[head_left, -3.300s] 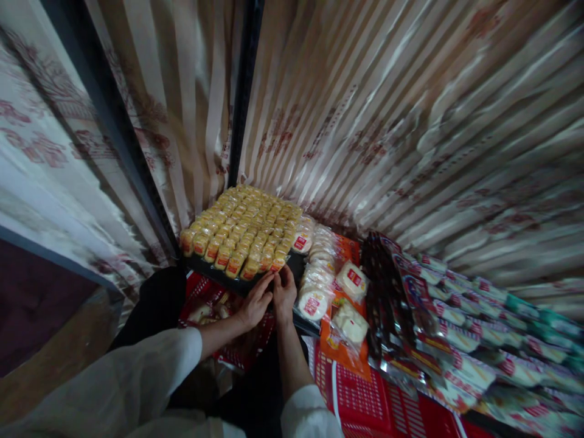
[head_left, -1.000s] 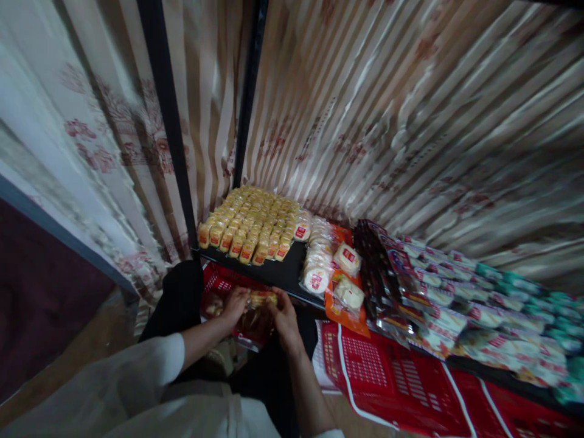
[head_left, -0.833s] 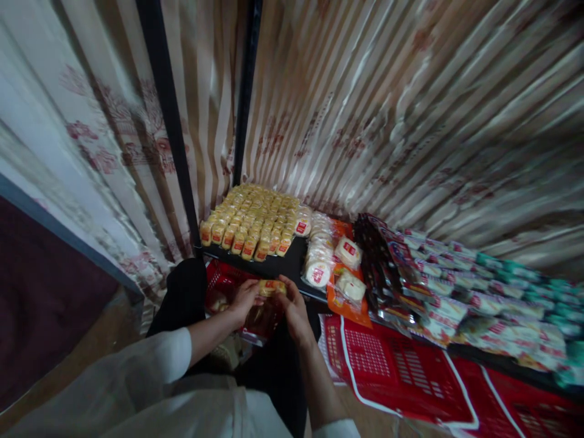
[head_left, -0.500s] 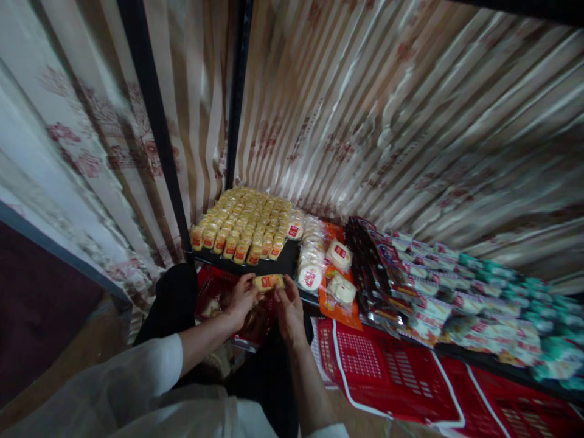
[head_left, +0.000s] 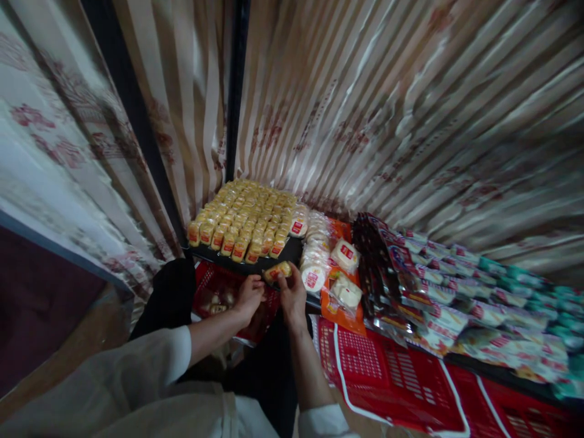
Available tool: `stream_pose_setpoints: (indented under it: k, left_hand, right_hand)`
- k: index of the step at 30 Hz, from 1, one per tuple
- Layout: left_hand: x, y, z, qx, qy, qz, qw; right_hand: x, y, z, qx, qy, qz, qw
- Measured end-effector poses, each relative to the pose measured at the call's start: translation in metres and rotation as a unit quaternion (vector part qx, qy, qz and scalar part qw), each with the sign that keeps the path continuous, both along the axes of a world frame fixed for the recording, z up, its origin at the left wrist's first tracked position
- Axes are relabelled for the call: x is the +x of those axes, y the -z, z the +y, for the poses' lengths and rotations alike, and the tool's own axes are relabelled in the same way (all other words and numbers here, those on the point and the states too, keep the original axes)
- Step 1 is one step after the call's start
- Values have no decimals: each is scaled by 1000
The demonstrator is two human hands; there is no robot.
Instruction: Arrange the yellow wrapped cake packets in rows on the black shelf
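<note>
A small yellow wrapped cake (head_left: 277,272) with a red and orange label is pinched in my right hand (head_left: 292,298), just in front of the shelf edge. It tilts, its left end lower. My left hand (head_left: 250,298) is beside that left end, fingers loosely bent and apart, with nothing visible in them; whether a fingertip touches the wrapper is hard to make out. Beyond my hands, rows of similar wrapped cakes (head_left: 244,219) fill the left end of the black shelf (head_left: 292,250). Under my hands stands a red basket (head_left: 205,277) with a few pale packets inside.
To the right lie round white wrapped cakes (head_left: 314,277), orange packs (head_left: 340,313), dark brown packs (head_left: 376,261), white packets (head_left: 442,319) and green packets (head_left: 524,280). Red baskets (head_left: 365,359) with white handles stand below. A black post (head_left: 238,91) and curtains (head_left: 347,109) border the shelf.
The wrapped cake has moved slightly right and up and turned from level to tilted. My left hand has come off its left end, while my right hand keeps its hold.
</note>
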State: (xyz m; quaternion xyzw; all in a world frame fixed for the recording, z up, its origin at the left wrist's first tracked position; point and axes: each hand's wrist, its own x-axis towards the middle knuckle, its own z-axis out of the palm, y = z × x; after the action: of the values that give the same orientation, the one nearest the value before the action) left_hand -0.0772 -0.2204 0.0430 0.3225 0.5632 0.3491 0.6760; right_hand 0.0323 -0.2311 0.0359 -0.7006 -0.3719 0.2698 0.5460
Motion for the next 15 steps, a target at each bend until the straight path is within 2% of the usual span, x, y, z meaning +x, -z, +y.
stream_pose_setpoints:
  k: [4, 7, 10, 15]
  left_hand:
    - [3, -1, 6, 23, 24, 44, 998]
    - [4, 0, 12, 44, 35, 67, 996]
    - [6, 4, 21, 68, 38, 79, 994]
    - [7, 11, 34, 79, 31, 72, 994]
  right_hand:
    - [-3, 0, 21, 22, -11, -67, 997]
    - [-9, 2, 33, 6, -26, -84, 996]
    - [-11, 4, 40, -6, -35, -103, 994]
    - [-10, 9, 48, 17, -17, -155, 988]
